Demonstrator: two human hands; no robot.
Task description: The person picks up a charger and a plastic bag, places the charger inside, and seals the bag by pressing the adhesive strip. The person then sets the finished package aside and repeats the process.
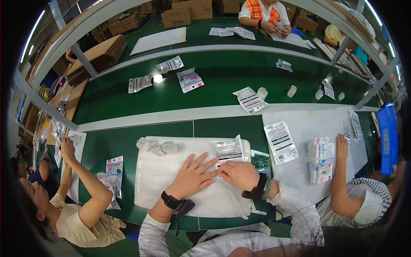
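Note:
A silver printed pouch (229,149) lies at the upper right of a white padded mat (171,192), in front of me. My right hand (239,174) covers the pouch's lower edge, its fingers curled closed there; the exact grip is partly hidden. My left hand (192,176) lies flat with the fingers spread, palm down on the mat, its fingertips next to the pouch and the right fingers. At the mat's upper left corner stand several small clear plastic bottles (156,147).
Silver pouches (114,171) lie left of the mat. At right are a large printed pouch (280,142) and a stack of packs (321,160). A rail (171,120) crosses behind; a conveyor with pouches (190,80) lies beyond. Co-workers' arms (92,195) (341,175) reach in at both sides.

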